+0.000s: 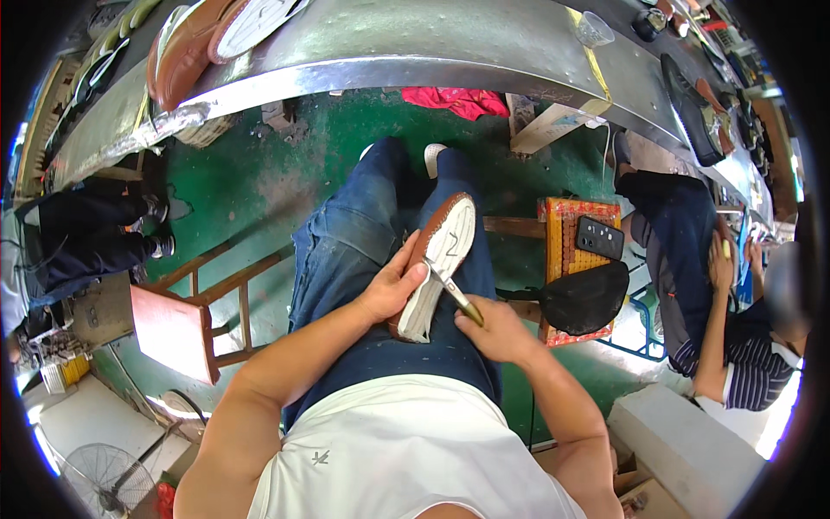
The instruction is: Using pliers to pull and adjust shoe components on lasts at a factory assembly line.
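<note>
One upturned shoe (452,233), above the lap (333,251), slants lengthwise forward-right between the left hand (391,291), whose fingers clasp its left side, and the right hand (500,331), whose fingers, just right of it, grip a tool (458,296) reaching over it.

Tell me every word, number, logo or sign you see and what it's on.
White sole of the brown shoe: dark handwritten mark, not copied here.
White shirt: small grey emblem, no legible words.
Black phone: pale marks, too small to read.
</note>
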A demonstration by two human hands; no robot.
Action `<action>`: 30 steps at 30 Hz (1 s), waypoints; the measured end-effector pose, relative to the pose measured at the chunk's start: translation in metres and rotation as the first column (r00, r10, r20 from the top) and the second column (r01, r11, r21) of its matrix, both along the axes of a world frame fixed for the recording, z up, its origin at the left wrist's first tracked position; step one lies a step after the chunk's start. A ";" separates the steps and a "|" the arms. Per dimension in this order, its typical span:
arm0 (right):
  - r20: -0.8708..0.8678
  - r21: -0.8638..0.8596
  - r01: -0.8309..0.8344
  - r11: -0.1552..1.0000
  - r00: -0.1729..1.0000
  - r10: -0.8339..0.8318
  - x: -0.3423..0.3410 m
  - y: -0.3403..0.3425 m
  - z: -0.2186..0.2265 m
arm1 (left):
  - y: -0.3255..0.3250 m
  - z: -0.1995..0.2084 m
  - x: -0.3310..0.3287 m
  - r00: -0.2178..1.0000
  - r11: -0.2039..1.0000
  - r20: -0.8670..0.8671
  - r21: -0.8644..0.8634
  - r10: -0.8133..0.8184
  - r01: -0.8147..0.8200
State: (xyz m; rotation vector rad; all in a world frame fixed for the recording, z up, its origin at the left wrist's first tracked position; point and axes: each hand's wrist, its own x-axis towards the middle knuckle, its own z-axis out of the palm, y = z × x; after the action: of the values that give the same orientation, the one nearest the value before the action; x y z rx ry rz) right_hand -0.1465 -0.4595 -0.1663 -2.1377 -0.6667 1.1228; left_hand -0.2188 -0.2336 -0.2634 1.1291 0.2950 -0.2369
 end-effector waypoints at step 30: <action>0.109 0.049 0.052 0.997 0.992 -0.058 0.062 0.011 -0.014 | 0.006 0.038 0.011 0.910 0.392 0.060 0.913 -0.411 0.117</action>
State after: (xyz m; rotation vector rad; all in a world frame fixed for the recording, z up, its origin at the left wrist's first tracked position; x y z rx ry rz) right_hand -0.0847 -0.4488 -0.1801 -2.1772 -0.6724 0.9572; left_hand -0.2078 -0.2273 -0.2254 2.3054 -0.0695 -0.1951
